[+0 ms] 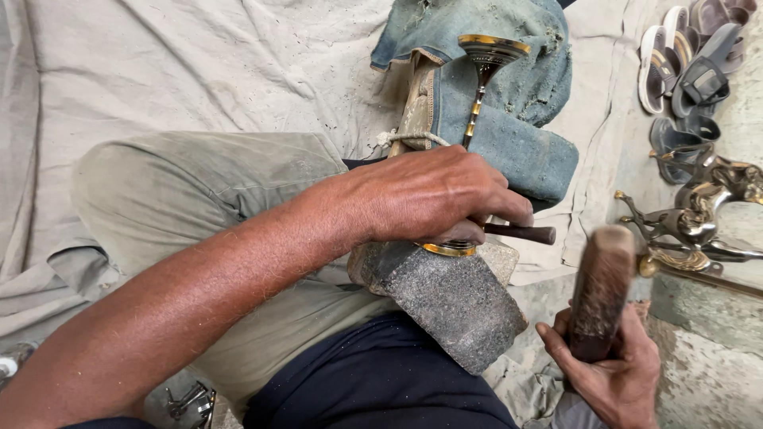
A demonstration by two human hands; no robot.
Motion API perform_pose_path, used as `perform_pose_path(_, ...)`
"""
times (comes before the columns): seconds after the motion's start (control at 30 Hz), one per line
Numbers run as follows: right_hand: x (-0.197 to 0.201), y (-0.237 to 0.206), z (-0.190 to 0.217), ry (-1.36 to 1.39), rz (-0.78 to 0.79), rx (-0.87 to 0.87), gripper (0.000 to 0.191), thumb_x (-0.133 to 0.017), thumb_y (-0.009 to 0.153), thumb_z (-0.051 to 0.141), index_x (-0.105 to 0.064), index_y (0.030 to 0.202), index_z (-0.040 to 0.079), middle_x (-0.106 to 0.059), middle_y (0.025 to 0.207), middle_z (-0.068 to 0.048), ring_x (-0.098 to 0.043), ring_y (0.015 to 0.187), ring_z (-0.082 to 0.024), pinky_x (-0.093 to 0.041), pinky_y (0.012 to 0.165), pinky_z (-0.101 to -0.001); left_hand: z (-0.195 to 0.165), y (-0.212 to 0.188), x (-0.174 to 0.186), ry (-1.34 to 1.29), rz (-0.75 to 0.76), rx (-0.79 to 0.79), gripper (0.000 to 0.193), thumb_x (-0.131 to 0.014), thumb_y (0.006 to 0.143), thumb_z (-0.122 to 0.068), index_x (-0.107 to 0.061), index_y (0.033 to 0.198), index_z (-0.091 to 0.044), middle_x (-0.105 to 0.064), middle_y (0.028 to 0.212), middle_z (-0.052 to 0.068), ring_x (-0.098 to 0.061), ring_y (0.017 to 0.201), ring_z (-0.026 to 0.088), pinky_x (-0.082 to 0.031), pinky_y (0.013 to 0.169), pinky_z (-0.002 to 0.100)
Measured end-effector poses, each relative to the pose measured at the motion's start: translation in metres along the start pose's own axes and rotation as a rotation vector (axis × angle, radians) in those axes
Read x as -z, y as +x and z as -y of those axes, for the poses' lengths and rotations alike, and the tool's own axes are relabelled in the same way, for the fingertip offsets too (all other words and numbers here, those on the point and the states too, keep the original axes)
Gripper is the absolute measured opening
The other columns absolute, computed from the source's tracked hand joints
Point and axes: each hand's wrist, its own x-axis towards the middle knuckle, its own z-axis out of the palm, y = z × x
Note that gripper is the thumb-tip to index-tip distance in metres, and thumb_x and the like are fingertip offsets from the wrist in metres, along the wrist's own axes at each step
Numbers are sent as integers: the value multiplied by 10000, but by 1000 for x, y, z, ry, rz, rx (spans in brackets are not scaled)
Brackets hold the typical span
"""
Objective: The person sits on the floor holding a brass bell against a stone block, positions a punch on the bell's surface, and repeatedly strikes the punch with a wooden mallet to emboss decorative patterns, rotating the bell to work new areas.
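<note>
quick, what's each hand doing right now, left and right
Left hand: closed, pressing a brass piece and a dark rod onto the stone block.
Right hand: closed around a wooden mallet.

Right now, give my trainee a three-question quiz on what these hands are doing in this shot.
1. True or false: the right hand grips a wooden mallet.
2. What does the left hand press a small dark tool against?
A. a sandal
B. the gold-rimmed brass piece lying on a grey stone block
C. a horse figure
3. Fill in: the upright brass goblet leans against a worn blue ____ pad.

Key:
1. True.
2. B.
3. Denim. The sandals and the brass horse figure lie off to the side, untouched.
</note>
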Motion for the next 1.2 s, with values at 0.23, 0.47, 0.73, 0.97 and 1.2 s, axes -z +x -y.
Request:
perform_pose_path(0.23, -7, -9, 2, -98, -58, -11, 445, -873, 727, 63, -612, 1084, 15, -695, 800, -17, -669, 708, -76, -554, 654, -236, -5, -5, 9, -29, 28, 11, 455, -845, 738, -162, -697, 1167, -144, -755, 974, 39, -727, 973, 261, -575, 803, 441)
perform_pose_path(0.47, -4, -9, -8, -683, -191, 225, 566, -986, 661, 243, -648, 1039, -9, -692, 795, -120, -686, 667, -219, -569, 696, -351, -10, -5, 6, -15, 53, -2, 326, -794, 777, -126, -730, 1095, -161, -747, 899, 15, -737, 856, 196, -595, 720, 387)
perform_pose_path(0.73, -5, -13, -27, -289, -202, 288, 387, -885, 861, 204, -672, 1128, 22, -705, 913, -85, -695, 750, -186, -571, 791, -281, -15, -10, 9, 49, 66, 6, 158, -685, 875, -76, -738, 1008, -145, -734, 820, 4, -718, 728, 162, -559, 596, 372)
perform_pose_path(0.97, -10, -13, -12, -450, 43, 17, 355, -963, 684, 86, -708, 914, -4, -677, 760, -105, -677, 674, -245, -591, 659, -426, -24, -10, 14, 113, 72, 45, 140, -627, 1025, -139, -730, 1095, -204, -726, 870, 24, -714, 746, 141, -589, 613, 304)
perform_pose_path(1.2, -34, 16, -59, 770, -179, -270, 379, -773, 827, -48, -558, 1138, -12, -645, 841, -78, -673, 656, -209, -563, 563, -323, -13, -64, 17, -88, -584, 180, 146, -606, 1074, -132, -576, 1206, -77, -657, 1041, 18, -682, 914, 112, -643, 787, 267)
